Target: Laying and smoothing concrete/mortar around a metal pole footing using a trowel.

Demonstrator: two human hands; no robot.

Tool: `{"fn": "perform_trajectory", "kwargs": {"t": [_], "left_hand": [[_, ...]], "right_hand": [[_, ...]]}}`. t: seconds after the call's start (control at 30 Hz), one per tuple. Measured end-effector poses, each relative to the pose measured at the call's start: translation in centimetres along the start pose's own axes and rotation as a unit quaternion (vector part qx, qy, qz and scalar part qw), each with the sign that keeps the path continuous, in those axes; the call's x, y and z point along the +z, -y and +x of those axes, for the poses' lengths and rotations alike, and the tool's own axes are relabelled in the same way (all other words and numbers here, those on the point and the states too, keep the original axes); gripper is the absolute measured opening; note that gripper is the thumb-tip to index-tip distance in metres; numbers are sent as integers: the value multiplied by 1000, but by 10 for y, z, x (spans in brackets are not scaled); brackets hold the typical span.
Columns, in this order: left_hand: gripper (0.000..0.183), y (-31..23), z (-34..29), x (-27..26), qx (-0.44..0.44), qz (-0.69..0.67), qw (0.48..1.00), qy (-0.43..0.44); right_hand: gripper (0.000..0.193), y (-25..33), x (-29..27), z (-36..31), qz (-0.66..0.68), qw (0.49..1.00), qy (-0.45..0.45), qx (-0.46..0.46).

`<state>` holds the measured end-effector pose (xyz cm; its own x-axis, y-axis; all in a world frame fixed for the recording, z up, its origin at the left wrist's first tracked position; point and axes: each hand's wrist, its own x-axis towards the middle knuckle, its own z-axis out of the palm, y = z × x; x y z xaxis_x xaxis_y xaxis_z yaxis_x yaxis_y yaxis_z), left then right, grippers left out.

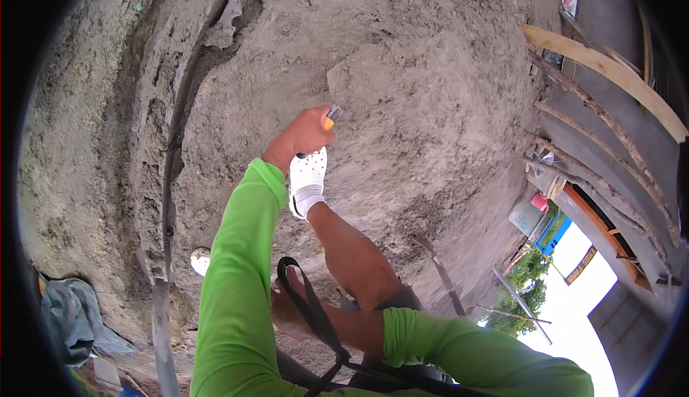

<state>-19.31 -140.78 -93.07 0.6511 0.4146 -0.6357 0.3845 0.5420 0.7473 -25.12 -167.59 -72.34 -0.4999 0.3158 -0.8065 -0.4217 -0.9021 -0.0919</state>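
My left hand point(305, 135), below a green sleeve, is closed around a short handle point(332, 119) with a yellow-orange part and a grey end. What kind of tool it belongs to is hidden by the hand. It is just above a white clog point(308, 171) on my foot, over rough grey mortar point(430, 117). My right forearm crosses below my bent leg point(355, 257). My right hand point(288, 311) sits low beside the leg, partly behind a hanging black strap point(312, 307); its fingers do not show clearly.
A long narrow strip point(171, 182) runs along a groove at left. A second white shoe point(201, 259) is beside it. A stick point(441, 275) lies right of my leg. Dark green sheeting point(68, 318) lies far left. Branches point(603, 114), a plank point(610, 67) and a bucket point(527, 218) are at right.
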Motion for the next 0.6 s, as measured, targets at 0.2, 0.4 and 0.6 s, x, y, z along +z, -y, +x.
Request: {"fn": "perform_trajectory", "kwargs": {"t": [0.2,0.4,0.6], "left_hand": [[35,33,-147,-29,127,74,984,-101],[31,96,-374,-51,72,66,978,-182],[29,194,-624,-58,-185,85,944,-260]], "right_hand": [[57,87,58,14,-833,500,190,143],[81,49,55,31,-843,451,177,235],[81,-1,46,47,-840,442,204,238]]}}
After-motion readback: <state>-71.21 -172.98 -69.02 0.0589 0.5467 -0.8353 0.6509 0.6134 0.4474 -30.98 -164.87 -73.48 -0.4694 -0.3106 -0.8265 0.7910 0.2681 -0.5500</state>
